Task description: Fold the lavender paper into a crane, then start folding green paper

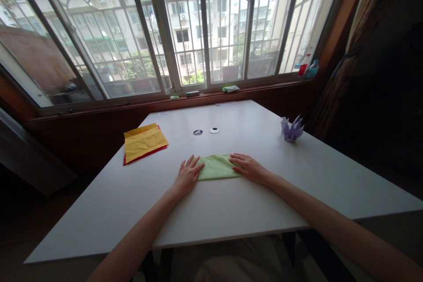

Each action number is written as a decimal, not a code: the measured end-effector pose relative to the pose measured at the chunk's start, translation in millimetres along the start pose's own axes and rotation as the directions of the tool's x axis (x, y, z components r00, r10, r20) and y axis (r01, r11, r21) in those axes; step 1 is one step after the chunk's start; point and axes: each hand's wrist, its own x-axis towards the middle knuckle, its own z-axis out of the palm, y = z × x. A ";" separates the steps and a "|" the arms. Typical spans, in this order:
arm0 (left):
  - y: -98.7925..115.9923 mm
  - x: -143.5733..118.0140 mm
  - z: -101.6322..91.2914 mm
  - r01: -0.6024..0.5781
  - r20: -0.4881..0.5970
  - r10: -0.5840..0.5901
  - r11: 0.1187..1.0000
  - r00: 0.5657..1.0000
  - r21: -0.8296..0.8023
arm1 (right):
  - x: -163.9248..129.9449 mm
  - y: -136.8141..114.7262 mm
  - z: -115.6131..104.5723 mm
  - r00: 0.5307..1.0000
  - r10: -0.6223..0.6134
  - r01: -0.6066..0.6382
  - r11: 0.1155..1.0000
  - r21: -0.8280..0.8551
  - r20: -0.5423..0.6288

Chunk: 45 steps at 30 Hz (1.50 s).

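Observation:
A folded sheet of light green paper (216, 168) lies flat on the white table (231, 211), its long side running left to right. My left hand (188, 175) rests on the paper's left end with the fingers spread. On the right end lies my right hand (249, 167), fingers stretched out flat over the paper. Neither hand is closed around it. The parts of the paper's ends under my fingers are hidden.
Yellow paper (145, 141) lies over red paper (124, 161) at the table's left side. Purple folded-paper figures (293, 131) stand near the right edge. Behind the green paper are two small round pieces, one of them a black-and-white disc (214, 130). Bottles (312, 68) stand on the sill.

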 end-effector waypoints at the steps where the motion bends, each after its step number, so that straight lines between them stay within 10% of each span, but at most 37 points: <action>1: 0.0 -0.2 0.1 0.005 0.001 -0.005 1.000 1.000 -0.003 | 0.3 -0.3 0.6 1.000 0.004 -0.004 1.000 0.009 0.012; 24: -6.7 11.3 -5.2 0.184 0.089 -0.171 0.969 0.981 -0.166 | 33.3 24.4 -3.3 0.942 0.331 -0.326 0.857 0.398 0.059; 45: 28.9 31.1 -10.8 -0.009 -0.104 -0.089 0.716 0.991 -0.699 | 30.4 -38.1 -8.8 0.937 0.348 -0.165 0.525 0.835 -0.034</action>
